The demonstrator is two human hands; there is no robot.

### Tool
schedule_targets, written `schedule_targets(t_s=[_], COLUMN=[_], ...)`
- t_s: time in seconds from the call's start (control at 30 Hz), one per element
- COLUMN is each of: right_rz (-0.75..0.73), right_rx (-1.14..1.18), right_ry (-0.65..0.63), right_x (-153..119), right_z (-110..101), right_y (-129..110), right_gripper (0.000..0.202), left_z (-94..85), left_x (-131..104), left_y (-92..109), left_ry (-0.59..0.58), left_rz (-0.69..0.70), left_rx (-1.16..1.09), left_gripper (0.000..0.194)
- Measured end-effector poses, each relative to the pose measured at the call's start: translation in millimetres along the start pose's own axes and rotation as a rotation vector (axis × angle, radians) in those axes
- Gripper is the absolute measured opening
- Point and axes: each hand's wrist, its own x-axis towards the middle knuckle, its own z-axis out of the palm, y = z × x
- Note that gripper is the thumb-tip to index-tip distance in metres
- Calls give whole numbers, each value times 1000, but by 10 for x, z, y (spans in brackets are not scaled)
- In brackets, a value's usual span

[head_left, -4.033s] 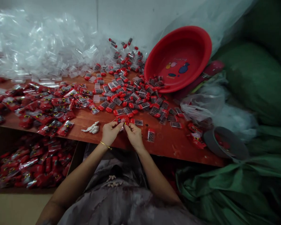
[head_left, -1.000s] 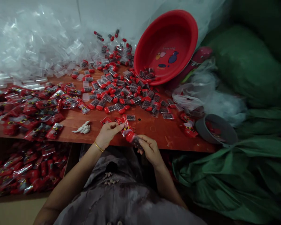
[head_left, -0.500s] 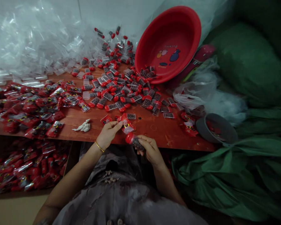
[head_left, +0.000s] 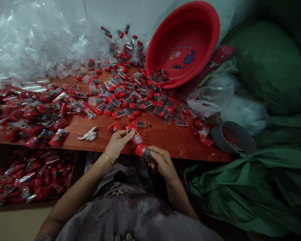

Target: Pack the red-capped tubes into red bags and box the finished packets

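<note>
My left hand (head_left: 119,143), with a gold bracelet at the wrist, pinches a small red printed packet (head_left: 137,136) between thumb and fingers. Close beside it, my right hand (head_left: 163,161) grips a clear container with dark contents and a red cap (head_left: 145,153), cap end toward the packet. Whether container and packet touch, I cannot tell. Just beyond my hands lie another red packet (head_left: 113,128) and a filled container (head_left: 139,124). A tiny dark round thing (head_left: 149,126) sits on the reddish tabletop (head_left: 165,142).
Red-capped containers (head_left: 125,88) are heaped mid-table below a tilted red basin (head_left: 203,36). Left are packed red packets (head_left: 35,113), clear empty cases (head_left: 40,43) and white finger-shaped pieces (head_left: 90,134). A box of packets (head_left: 32,177) stands below. A grey bowl (head_left: 219,135) is right.
Both hands have shifted very slightly to the right, still holding the packet and the container. A tiny dark round thing now shows on the tabletop beyond them. The view has tilted a little.
</note>
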Motion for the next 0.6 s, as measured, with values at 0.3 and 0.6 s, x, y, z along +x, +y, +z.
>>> schedule_targets(t_s=[0.3, 0.6], right_rz=[48, -4], right_rx=[-31, -42], right_ry=[21, 33], right_x=[40, -12], right_z=[13, -48], right_y=[1, 8], right_gripper=[29, 30], left_z=[1, -35], left_x=[-29, 6], left_y=[76, 13], left_ry=[-61, -48], left_rz=[-50, 94], left_rx=[-14, 143], left_gripper=[35, 33])
